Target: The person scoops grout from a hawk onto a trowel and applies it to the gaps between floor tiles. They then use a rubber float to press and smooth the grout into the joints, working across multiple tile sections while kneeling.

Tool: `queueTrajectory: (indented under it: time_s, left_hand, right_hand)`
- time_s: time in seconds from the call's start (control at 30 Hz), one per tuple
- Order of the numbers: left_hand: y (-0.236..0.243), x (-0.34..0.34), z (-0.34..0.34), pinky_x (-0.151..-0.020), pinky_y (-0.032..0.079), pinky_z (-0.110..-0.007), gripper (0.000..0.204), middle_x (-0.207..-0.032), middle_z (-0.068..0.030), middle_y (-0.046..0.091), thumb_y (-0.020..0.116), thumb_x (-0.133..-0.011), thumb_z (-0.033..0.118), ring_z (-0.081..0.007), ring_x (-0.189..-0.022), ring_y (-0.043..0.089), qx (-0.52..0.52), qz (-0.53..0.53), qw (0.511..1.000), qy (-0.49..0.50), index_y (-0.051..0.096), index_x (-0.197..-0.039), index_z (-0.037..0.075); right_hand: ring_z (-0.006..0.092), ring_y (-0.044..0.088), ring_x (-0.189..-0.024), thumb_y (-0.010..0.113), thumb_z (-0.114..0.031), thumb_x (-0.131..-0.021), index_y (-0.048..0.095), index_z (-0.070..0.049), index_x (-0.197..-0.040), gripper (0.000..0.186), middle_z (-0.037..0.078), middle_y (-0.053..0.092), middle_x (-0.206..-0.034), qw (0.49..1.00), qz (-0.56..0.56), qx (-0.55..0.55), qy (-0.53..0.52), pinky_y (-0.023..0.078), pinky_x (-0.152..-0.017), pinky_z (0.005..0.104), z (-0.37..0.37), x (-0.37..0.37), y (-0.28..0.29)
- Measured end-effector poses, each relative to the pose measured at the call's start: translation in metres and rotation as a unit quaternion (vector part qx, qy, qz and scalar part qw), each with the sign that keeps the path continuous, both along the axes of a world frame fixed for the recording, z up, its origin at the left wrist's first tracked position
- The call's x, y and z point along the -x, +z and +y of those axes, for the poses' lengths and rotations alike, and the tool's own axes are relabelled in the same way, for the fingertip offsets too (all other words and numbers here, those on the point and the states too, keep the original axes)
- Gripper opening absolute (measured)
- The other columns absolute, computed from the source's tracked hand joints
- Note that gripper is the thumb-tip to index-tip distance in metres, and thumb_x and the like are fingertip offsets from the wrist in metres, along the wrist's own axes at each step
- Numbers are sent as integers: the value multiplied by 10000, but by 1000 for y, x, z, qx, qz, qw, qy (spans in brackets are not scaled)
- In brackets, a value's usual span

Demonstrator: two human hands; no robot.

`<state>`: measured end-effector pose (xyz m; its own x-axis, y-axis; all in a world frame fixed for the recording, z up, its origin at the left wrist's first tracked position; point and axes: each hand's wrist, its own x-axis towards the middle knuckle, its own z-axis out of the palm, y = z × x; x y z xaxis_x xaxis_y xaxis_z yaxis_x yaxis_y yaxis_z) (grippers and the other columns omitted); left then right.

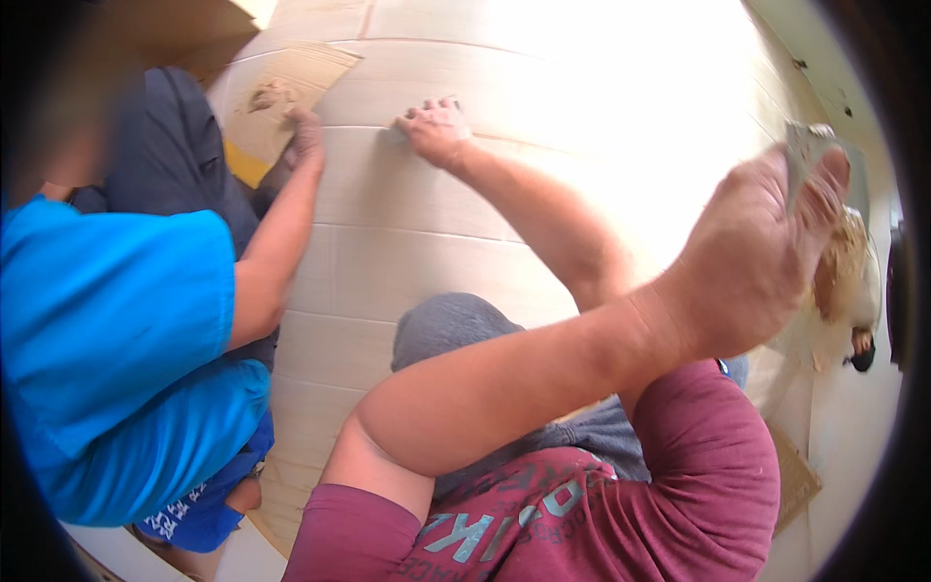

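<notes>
My left arm crosses over my right one, so my left hand (742, 252) is at the right. It is closed on a flat grey scraper blade (799, 160) with pale smears; the thumb presses along it. Farther off, near the middle, my right hand (438, 128) rests low on the pale tiled surface (388, 262). Its fingers are curled, and a bit of something grey shows at their edge. What that is, I cannot make out. Both hands look dusty.
At the left sits a person in a blue shirt (116, 330), with a hand (305, 141) beside a cardboard sheet (320, 70) bearing a lump of paste (272, 94). Something yellow (247, 165) lies there. Another cardboard piece (797, 480) is at the lower right. Glare washes out the far surface.
</notes>
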<state>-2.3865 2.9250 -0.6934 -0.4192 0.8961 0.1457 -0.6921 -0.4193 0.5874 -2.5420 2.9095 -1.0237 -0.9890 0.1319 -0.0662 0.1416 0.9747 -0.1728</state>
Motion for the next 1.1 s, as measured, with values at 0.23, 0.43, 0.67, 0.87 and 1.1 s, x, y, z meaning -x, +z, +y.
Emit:
queueTrajectory:
  time_s: [0.23, 0.43, 0.67, 0.87, 1.1]
  left_hand:
    - [-17, 6, 5, -831, 489, -327, 553, -864, -76, 607, 428, -1104, 503, -139, -857, 535, 24, 46, 997, 55, 574, -1104, -30]
    - [-36, 8, 8, -767, 461, -268, 547, -833, 21, 533, 396, -1105, 535, -72, -799, 453, 66, 51, 997, -1, 574, -1060, 20]
    - [-61, 15, 29, -944, 488, -290, 538, -1111, -55, 631, 405, -1108, 509, -125, -1016, 570, 62, -5, 998, -3, 590, -1248, 24]
    - [-91, 25, 71, -1054, 464, -329, 606, -1330, -96, 605, 396, -1106, 521, -169, -1172, 568, 108, -17, 992, 63, 541, -1380, 0]
    - [-128, 5, 95, -1122, 438, -367, 630, -1400, -114, 555, 406, -1106, 503, -226, -1288, 539, 133, 0, 989, 70, 457, -1461, -15]
  right_hand:
    - [249, 628, -1148, 519, -195, -963, 764, -194, -1019, 252, 49, 718, -1149, 991, -103, 18, 85, 459, -1002, 479, 37, -35, -17]
    - [262, 664, -1052, 446, -65, -964, 754, -161, -1196, 398, 77, 732, -1021, 972, -204, 113, 26, 508, -953, 414, 71, -165, -13]
    - [166, 577, -1108, 507, -350, -1098, 618, -37, -1300, 389, 57, 637, -1156, 862, 111, 368, -331, 483, -967, 332, 187, -349, 79]
    - [185, 709, -997, 547, -184, -1055, 615, -24, -1294, 295, 67, 717, -1174, 495, 287, 661, -485, 574, -888, 345, 217, -414, 207]
    - [209, 738, -889, 557, -181, -1029, 627, -30, -1222, 254, 83, 737, -1052, 376, 420, 674, -477, 614, -748, 383, 190, -410, 286]
